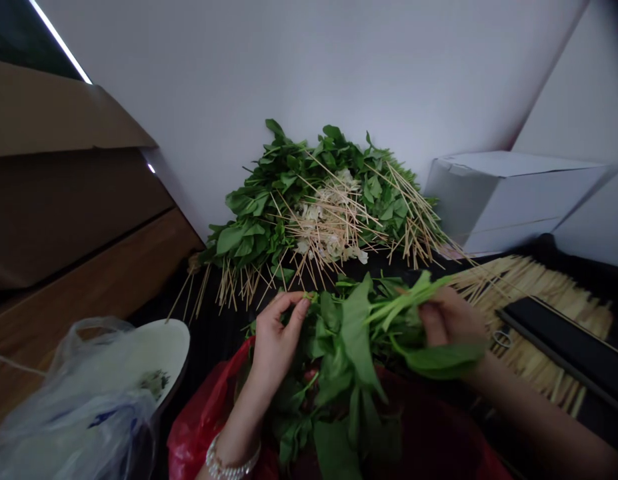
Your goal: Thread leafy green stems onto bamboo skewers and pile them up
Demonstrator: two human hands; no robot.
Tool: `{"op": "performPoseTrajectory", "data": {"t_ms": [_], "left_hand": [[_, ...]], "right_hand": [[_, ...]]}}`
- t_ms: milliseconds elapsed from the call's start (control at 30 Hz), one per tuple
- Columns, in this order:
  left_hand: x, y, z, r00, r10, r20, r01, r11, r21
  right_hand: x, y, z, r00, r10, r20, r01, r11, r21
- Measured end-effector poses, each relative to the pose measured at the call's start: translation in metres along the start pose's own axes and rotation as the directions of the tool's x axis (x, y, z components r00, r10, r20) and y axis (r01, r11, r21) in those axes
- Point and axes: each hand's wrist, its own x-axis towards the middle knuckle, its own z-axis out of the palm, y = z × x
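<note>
My left hand [277, 337], with a beaded bracelet at the wrist, pinches a small green bit at the edge of a loose heap of leafy greens [333, 373]. To the right my right hand [451, 320] is closed around a bunch of leafy green stems [399, 303], with one broad leaf hanging below the fingers. Its fingertips are partly hidden by the stems. Beneath both hands the heap lies in a red plastic bag [203, 417]. Beyond them is a pile of skewered greens [249, 230] with thin wooden sticks pointing outward, and skewered whitish pieces [333, 193] lie in its middle.
Many bare wooden skewers [543, 300] lie at the right, with a dark flat case [563, 340] on them. Behind stands a white box [509, 193] by the wall. On the left are a white bowl [176, 340], a clear plastic bag [73, 407] and a brown cardboard box [69, 200].
</note>
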Motion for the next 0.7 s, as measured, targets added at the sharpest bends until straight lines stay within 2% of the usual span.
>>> {"op": "performPoseTrajectory", "data": {"t_ms": [67, 133, 200, 300, 400, 533, 700], "left_hand": [[-0.002, 0.002, 0.003, 0.998, 0.06, 0.037, -0.06, 0.998, 0.001], [-0.005, 0.004, 0.007, 0.991, 0.106, 0.086, -0.106, 0.994, -0.001], [-0.009, 0.004, 0.011, 0.98, 0.139, 0.139, -0.138, 0.99, -0.018], [-0.013, 0.004, 0.017, 0.966, 0.171, 0.193, -0.163, 0.985, -0.058], [-0.015, 0.005, 0.02, 0.965, 0.167, 0.204, -0.152, 0.984, -0.088], [-0.015, 0.007, 0.02, 0.963, 0.138, 0.232, -0.108, 0.985, -0.137], [-0.011, 0.009, 0.014, 0.949, 0.059, 0.311, -0.03, 0.995, -0.097]], "right_hand": [[-0.004, -0.008, 0.007, 0.986, -0.148, 0.071, 0.141, 0.985, 0.102], [-0.006, -0.016, 0.015, 0.953, -0.272, 0.131, 0.247, 0.952, 0.179], [-0.008, -0.024, 0.022, 0.926, -0.326, 0.19, 0.292, 0.938, 0.187], [-0.011, -0.03, 0.029, 0.918, -0.307, 0.253, 0.287, 0.951, 0.114], [-0.013, -0.029, 0.032, 0.938, -0.248, 0.243, 0.238, 0.969, 0.069], [-0.014, -0.027, 0.033, 0.95, -0.17, 0.262, 0.139, 0.982, 0.131], [-0.013, -0.027, 0.032, 0.944, -0.131, 0.302, 0.085, 0.984, 0.158]]}}
